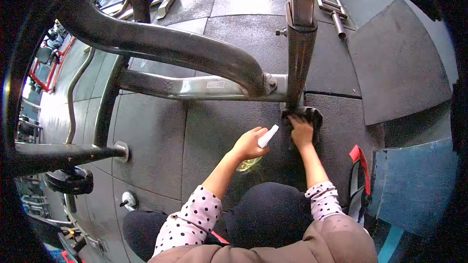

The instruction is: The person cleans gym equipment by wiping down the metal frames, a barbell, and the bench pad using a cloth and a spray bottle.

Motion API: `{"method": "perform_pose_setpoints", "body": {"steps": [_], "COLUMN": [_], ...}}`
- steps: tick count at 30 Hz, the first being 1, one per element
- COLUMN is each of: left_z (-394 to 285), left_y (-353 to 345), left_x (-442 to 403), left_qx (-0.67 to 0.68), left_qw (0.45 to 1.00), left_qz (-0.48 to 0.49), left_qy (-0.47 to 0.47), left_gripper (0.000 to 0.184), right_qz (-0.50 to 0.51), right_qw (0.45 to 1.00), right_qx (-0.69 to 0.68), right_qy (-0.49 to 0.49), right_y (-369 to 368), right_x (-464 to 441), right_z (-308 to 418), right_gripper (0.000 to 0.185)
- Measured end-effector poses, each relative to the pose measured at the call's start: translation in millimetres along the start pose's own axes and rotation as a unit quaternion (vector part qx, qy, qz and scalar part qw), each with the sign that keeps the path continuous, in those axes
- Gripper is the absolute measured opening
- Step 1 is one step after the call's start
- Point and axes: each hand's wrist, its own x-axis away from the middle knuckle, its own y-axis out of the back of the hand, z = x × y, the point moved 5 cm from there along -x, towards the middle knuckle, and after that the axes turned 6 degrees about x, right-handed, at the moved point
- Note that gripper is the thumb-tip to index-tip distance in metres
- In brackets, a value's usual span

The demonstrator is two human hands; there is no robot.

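My left hand (249, 144) is closed around the neck of a spray bottle with a white trigger head (268, 137). Yellowish liquid shows in the clear bottle body (249, 164) below my fingers. My right hand (301, 131) presses a dark cloth (313, 116) against the foot of an upright metal post (299, 63). Part of the cloth lies bunched beyond my fingers, and some fingertips are hidden in it. The post belongs to a grey gym machine frame, whose curved tube (170, 44) and lower crossbar (209, 86) run off to the left.
Black rubber tiles (151, 136) cover the floor. A loose dark mat (397, 63) lies at the right, with a blue panel (414, 185) nearer me. Beside the panel is a red-edged bag or strap (361, 170). A horizontal tube (68, 158) juts in from the left.
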Motion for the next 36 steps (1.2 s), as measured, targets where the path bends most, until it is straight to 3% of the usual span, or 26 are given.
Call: {"method": "perform_pose_setpoints", "body": {"steps": [5, 7, 9, 11, 13, 16, 22, 26, 31, 36], "left_z": [8.1, 4.3, 4.8, 4.2, 4.6, 1.3, 3.6, 5.3, -3.6, -2.2], "left_y": [2.0, 2.6, 1.8, 2.0, 2.2, 6.3, 6.3, 0.1, -2.6, 2.0], "left_x": [1.9, 0.3, -2.0, -3.0, -1.9, -2.4, -4.6, -8.7, -8.2, -3.9], "left_qx": [0.012, 0.028, 0.020, 0.016, 0.019, 0.022, 0.034, 0.024, 0.017, 0.015], "left_qw": [0.999, 0.999, 1.000, 1.000, 1.000, 0.999, 0.998, 0.999, 1.000, 1.000], "left_qz": [-0.046, -0.034, -0.016, -0.019, -0.018, -0.040, -0.059, -0.021, -0.002, -0.021], "left_qy": [-0.014, 0.000, 0.017, 0.012, 0.016, -0.007, -0.005, 0.018, -0.013, 0.004], "left_gripper": [0.036, 0.034, 0.035, 0.033, 0.032, 0.031, 0.030, 0.029, 0.028, 0.030], "right_qz": [-0.110, -0.080, -0.119, -0.099, -0.013, -0.028, -0.023, -0.014, -0.049, 0.068], "right_qw": [0.992, 0.996, 0.990, 0.990, 0.997, 0.998, 0.995, 0.996, 0.988, 0.975], "right_qx": [0.051, 0.026, -0.065, -0.104, -0.066, 0.052, 0.096, 0.092, 0.136, 0.182], "right_qy": [0.043, 0.039, 0.037, -0.014, -0.026, 0.004, 0.025, 0.005, -0.050, -0.111], "right_y": [25.6, 28.9, 17.1, 36.0, 38.5, 2.6, 10.2, 13.6, 9.9, -9.4], "right_x": [-31.3, -55.4, -86.3, -110.4, -114.4, -99.1, -33.6, 7.5, -18.1, -94.1], "right_z": [-40.4, -53.1, -77.4, -74.8, -59.9, -51.3, -39.2, -22.3, -25.2, -51.2], "right_gripper": [0.029, 0.032, 0.037, 0.046, 0.046, 0.046, 0.042, 0.039, 0.046, 0.041]}}
